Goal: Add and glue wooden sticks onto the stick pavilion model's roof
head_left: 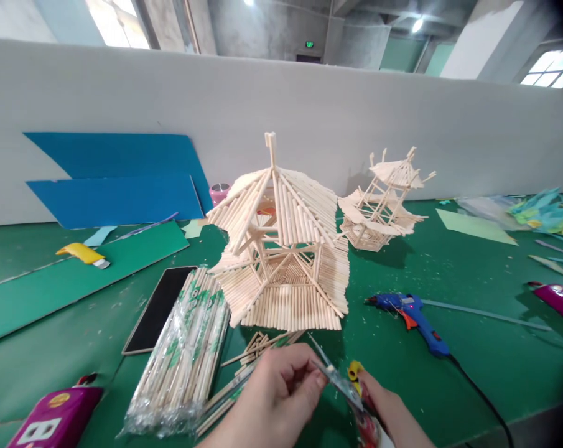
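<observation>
My left hand (279, 389) is closed in a pinch in front of the stick pavilion. A wooden stick (330, 368) is in its fingers, mostly hidden, with a small pale end showing between the blades of the scissors (345, 389). My right hand (386, 404) grips those scissors by their red and yellow handles, the blades parted and pointing up and left. Just beyond stands a pavilion of wooden sticks (290, 308), its roof partly open at the front. Loose sticks (257, 345) lie behind and left of my left hand.
A plastic-wrapped stick bundle (183, 354) overlaps a dark phone (155, 311). At right lies a blue glue gun (409, 311) with a cord. Behind is a smaller stick tower (384, 205). A yellow cutter (83, 254) rests on green board; blue boards (117, 199) lean against the partition.
</observation>
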`<state>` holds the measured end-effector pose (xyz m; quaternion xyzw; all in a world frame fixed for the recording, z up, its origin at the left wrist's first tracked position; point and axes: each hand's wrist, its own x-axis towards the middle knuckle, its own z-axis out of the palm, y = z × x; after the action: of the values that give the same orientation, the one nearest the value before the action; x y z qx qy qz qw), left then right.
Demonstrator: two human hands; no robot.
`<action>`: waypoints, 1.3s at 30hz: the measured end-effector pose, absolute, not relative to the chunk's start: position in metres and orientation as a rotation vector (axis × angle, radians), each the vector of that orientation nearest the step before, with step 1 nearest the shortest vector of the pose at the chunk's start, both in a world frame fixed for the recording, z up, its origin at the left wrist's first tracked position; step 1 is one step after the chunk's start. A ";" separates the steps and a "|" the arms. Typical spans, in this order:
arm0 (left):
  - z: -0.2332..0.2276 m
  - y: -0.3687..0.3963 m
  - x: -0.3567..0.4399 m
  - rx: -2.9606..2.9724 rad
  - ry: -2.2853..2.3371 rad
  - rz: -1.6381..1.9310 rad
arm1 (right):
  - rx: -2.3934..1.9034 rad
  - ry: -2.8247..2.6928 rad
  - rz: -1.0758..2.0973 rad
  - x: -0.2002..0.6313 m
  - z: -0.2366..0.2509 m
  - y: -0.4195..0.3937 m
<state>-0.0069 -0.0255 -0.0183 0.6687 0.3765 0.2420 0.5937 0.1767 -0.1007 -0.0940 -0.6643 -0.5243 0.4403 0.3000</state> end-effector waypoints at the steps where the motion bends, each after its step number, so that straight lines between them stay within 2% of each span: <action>1: -0.020 -0.027 -0.006 1.700 0.914 0.631 | -1.756 -1.403 1.165 0.175 -0.094 -0.100; 4: -0.024 -0.031 -0.005 1.960 0.940 0.779 | -1.705 -1.450 1.151 0.168 -0.096 -0.098; 12: -0.028 -0.028 -0.005 2.027 0.990 0.778 | -1.693 -1.527 0.918 0.159 -0.104 -0.094; 20: -0.030 -0.019 -0.007 1.990 0.982 0.725 | -1.528 -1.516 1.256 0.181 -0.102 -0.101; 24: -0.028 -0.017 -0.009 1.999 0.939 0.715 | -1.276 -1.351 1.482 0.200 -0.106 -0.104; 26: -0.028 -0.017 -0.008 2.014 0.892 0.727 | -1.319 -1.394 1.379 0.200 -0.104 -0.101; 30: -0.029 -0.021 -0.007 2.085 0.794 0.761 | -1.486 -1.713 0.926 0.193 -0.100 -0.093; 39: -0.026 -0.030 -0.006 2.231 0.755 0.769 | -1.512 -1.823 0.578 0.196 -0.126 -0.107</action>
<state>-0.0056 -0.0300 -0.0256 0.8513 0.2882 0.2934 0.3259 0.1961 -0.1074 -0.1258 -0.5823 -0.7019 0.2225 0.3445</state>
